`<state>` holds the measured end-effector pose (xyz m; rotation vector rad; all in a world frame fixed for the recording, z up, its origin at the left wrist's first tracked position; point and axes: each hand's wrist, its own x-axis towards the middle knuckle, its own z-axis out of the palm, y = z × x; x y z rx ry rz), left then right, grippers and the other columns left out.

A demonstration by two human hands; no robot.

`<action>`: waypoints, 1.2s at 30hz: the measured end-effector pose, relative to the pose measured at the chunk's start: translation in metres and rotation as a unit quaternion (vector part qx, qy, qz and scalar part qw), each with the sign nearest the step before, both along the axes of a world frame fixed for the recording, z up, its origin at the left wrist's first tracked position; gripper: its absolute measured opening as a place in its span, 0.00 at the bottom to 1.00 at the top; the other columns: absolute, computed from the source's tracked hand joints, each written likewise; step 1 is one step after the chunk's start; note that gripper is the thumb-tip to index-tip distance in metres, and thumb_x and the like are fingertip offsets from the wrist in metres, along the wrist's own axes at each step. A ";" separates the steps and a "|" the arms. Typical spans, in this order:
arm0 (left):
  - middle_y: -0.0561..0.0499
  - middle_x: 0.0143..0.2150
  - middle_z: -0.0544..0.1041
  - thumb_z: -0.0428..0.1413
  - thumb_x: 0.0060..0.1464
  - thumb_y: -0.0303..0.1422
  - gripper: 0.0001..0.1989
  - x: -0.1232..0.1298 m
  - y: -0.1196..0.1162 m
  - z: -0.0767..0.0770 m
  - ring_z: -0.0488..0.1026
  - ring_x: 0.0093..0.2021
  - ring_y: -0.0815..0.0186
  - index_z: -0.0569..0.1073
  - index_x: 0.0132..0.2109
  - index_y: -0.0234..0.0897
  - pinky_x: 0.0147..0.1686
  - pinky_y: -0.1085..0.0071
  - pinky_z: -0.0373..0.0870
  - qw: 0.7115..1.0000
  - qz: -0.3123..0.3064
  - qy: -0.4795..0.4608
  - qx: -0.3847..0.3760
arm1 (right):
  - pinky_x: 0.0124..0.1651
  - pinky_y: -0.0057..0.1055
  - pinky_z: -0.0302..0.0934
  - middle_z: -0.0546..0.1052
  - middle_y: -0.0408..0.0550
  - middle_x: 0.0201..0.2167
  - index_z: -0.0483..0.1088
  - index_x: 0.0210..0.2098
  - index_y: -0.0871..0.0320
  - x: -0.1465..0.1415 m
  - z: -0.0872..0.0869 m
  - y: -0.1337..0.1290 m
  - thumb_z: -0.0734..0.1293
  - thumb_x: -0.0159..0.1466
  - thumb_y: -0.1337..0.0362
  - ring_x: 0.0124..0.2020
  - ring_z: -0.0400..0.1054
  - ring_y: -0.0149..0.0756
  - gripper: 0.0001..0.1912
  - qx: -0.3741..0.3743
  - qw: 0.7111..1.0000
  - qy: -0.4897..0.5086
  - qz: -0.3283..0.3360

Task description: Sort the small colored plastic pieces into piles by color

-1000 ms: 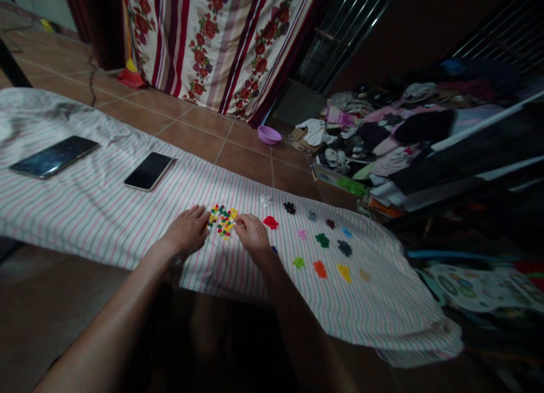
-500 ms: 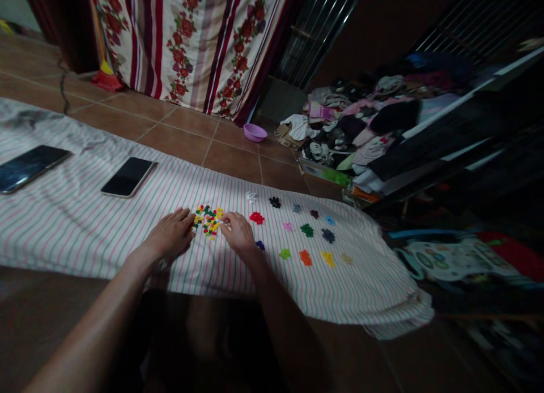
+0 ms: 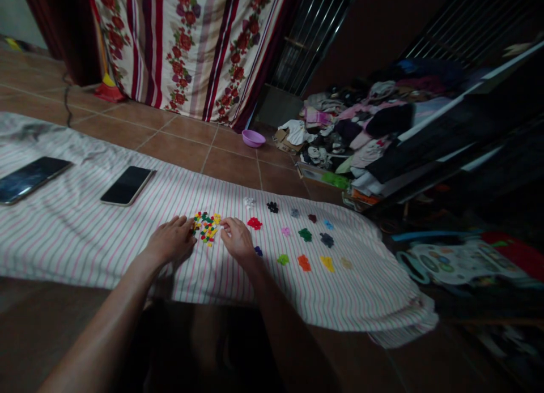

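A mixed pile of tiny red, yellow, green and dark pieces [image 3: 208, 229] lies on the striped cloth [image 3: 140, 234]; their exact kind is too small to tell. My left hand [image 3: 172, 238] rests flat against the pile's left side, fingers stretched out. At its right edge, my right hand [image 3: 237, 238] has thumb and fingers pinched together, and whatever they hold is hidden. Single-colour heaps sit to the right, among them red pieces [image 3: 255, 223], black pieces [image 3: 272, 207], dark green pieces [image 3: 305, 234] and orange pieces [image 3: 304, 263]. My right wrist partly covers the dark blue pieces [image 3: 258, 251].
Two phones lie to the left, a nearer-to-hand phone [image 3: 128, 186] and a larger dark device [image 3: 34, 178]. Beyond the cloth, a purple basin [image 3: 254, 138] stands on the tiled floor. Heaped clothes [image 3: 357, 121] and a dark slanted frame [image 3: 459, 127] are at the right.
The whole view has shifted slightly, so the cloth and pieces appear lower. Both hands stay beside the mixed pile, the right still pinched at its edge.
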<state>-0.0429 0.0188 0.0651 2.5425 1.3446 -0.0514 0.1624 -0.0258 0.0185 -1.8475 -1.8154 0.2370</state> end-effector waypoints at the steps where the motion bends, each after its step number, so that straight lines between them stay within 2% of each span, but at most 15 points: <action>1: 0.39 0.62 0.71 0.45 0.60 0.36 0.24 0.002 -0.001 0.002 0.67 0.63 0.52 0.65 0.62 0.35 0.56 0.57 0.67 1.000 0.006 0.007 -0.002 | 0.49 0.32 0.63 0.77 0.47 0.38 0.72 0.42 0.55 0.001 0.002 0.000 0.62 0.60 0.72 0.40 0.70 0.36 0.12 0.002 1.000 0.004 -0.003; 6: 0.40 0.62 0.71 0.45 0.60 0.35 0.25 0.007 -0.002 0.009 0.67 0.63 0.52 0.64 0.63 0.37 0.57 0.57 0.67 0.999 0.039 0.018 -0.009 | 0.46 0.31 0.64 0.77 0.48 0.37 0.74 0.41 0.57 0.013 0.013 0.003 0.62 0.62 0.70 0.38 0.70 0.35 0.11 0.031 0.999 0.026 -0.035; 10: 0.39 0.62 0.71 0.45 0.61 0.35 0.25 0.008 -0.001 0.010 0.67 0.63 0.52 0.64 0.63 0.36 0.56 0.56 0.68 0.999 0.042 0.009 -0.014 | 0.45 0.30 0.63 0.77 0.46 0.35 0.75 0.40 0.56 0.029 0.020 0.008 0.62 0.62 0.69 0.35 0.69 0.34 0.11 0.050 0.995 0.028 -0.077; 18: 0.41 0.62 0.72 0.46 0.61 0.36 0.25 0.007 -0.001 0.010 0.67 0.63 0.54 0.64 0.64 0.39 0.57 0.59 0.67 0.998 0.051 0.014 -0.017 | 0.47 0.32 0.64 0.78 0.48 0.35 0.77 0.39 0.56 0.070 0.025 0.030 0.60 0.60 0.70 0.39 0.71 0.37 0.15 0.051 0.988 -0.029 -0.143; 25: 0.42 0.62 0.72 0.47 0.60 0.37 0.25 0.007 0.001 0.006 0.67 0.63 0.54 0.64 0.64 0.41 0.56 0.58 0.67 0.999 0.048 0.008 -0.010 | 0.48 0.35 0.66 0.79 0.48 0.35 0.77 0.37 0.56 0.094 0.025 0.054 0.61 0.60 0.72 0.39 0.74 0.38 0.14 0.020 0.983 -0.056 -0.175; 31: 0.40 0.62 0.71 0.46 0.60 0.36 0.26 0.005 0.001 0.008 0.67 0.63 0.53 0.64 0.64 0.36 0.57 0.57 0.67 0.999 0.041 0.006 -0.018 | 0.49 0.37 0.67 0.80 0.49 0.36 0.77 0.39 0.57 0.098 0.019 0.066 0.61 0.62 0.72 0.39 0.74 0.39 0.13 0.011 0.980 -0.072 -0.187; 36: 0.42 0.61 0.73 0.46 0.60 0.35 0.25 0.004 0.002 0.005 0.68 0.62 0.54 0.65 0.63 0.40 0.55 0.58 0.68 0.999 0.040 0.000 -0.006 | 0.46 0.34 0.68 0.79 0.48 0.33 0.77 0.37 0.56 0.100 0.013 0.075 0.61 0.62 0.72 0.38 0.73 0.38 0.14 0.019 0.976 -0.088 -0.197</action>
